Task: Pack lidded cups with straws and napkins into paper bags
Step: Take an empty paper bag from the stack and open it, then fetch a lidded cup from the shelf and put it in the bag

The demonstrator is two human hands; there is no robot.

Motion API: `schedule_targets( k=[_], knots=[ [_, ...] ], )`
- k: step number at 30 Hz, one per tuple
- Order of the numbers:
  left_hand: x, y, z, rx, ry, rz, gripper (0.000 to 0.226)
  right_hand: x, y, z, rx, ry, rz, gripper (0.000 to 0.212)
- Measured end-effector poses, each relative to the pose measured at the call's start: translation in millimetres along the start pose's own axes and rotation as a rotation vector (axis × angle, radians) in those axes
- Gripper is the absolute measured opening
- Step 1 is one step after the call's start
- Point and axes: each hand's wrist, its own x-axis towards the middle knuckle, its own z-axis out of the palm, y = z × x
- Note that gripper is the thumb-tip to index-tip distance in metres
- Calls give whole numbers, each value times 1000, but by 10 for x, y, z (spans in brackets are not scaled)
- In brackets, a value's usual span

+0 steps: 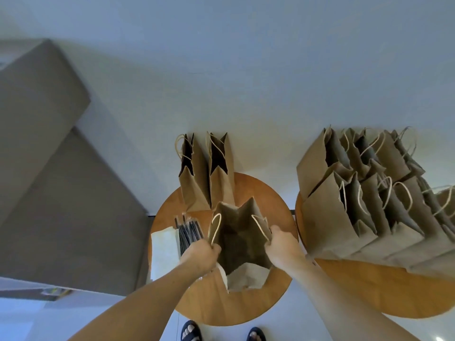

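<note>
A pale floor fills the view from above, with a grey sofa [49,168] along the left side and two round wooden tables set side by side. The right table [384,291] carries a dense cluster of brown paper bags [364,205] with twisted cord handles, standing upright and packed against one another. On the left table [221,303], two more paper bags [206,183] stand side by side at the far edge. Nearer the person, an open paper bag [242,242] stands at the table's middle, its mouth spread wide; what lies inside cannot be made out. The left hand [202,254] is closed on the bag's left rim at the handle, and the right hand [283,244] is closed on the right rim. A white stack of napkins [163,252] lies at the table's left edge, with a bundle of black straws [188,233] just beside it. Dark sandals [190,332] show at the bottom edge.
</note>
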Motion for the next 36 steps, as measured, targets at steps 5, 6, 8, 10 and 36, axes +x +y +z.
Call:
schedule_targets(
  k=[5,6,8,10,36],
  knots=[
    [57,34,68,17,-174,58,39,-8,-26,98,84,-132,-90,31],
    [53,34,35,47,-194,87,46,-11,-15,98,93,-157,-102,38],
    [41,45,-44,70,-249,116,73,-21,14,74,107,-202,-110,54],
    [19,68,-135,104,-309,130,92,-37,30,24,102,-253,-94,73],
    [-1244,305,-3116,616,521,180,65,-103,-2746,-1196,-171,30,-792,59]
  ],
)
